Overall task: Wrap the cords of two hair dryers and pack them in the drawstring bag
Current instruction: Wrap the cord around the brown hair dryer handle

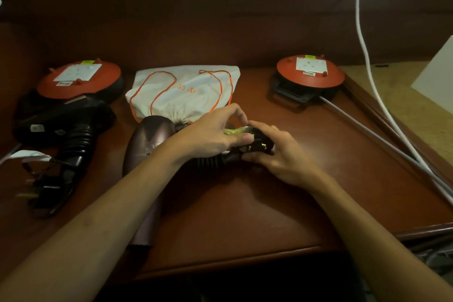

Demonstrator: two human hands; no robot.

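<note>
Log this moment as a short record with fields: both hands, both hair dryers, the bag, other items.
left hand: grips the purple dryer's cord-wrapped handle
right hand: holds the black plug at the handle's end
purple hair dryer: lying on the table, in front of the bag
black hair dryer: lying at left, cord wrapped, untouched
drawstring bag: white, orange strings, flat behind the hands
cord reels: two red ones, left and right

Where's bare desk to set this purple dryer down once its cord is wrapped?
Bare desk lies near the front edge between the forearms, and right of the right hand up to the grey cable. The left is crowded: black dryer and red reel. The drawstring bag fills the middle back.
</note>
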